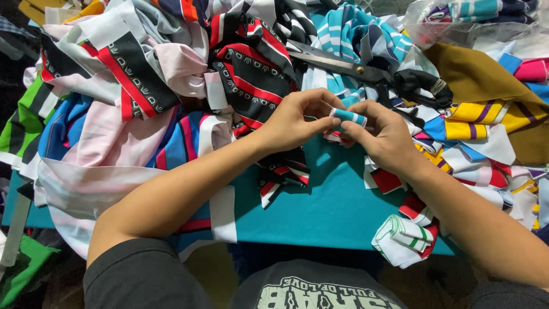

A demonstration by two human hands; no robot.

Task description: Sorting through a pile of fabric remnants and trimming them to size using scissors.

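Teal table [337,212] buried under heaps of striped fabric offcuts, bare patch only in middle. Both hands meet above that patch. Left hand [294,120] and right hand [383,137] pinch small teal-and-white striped strip [349,117] between fingertips, fingers closed on it from either side, strip held clear of table. Just beyond grip: large black-handled scissors [366,73] lying on cloth pile. Left of grip: black-red-white patterned fabric [251,74]. Below right wrist: folded white-green-red piece [403,237] at table edge. Far right of grip: mustard cloth [486,77].
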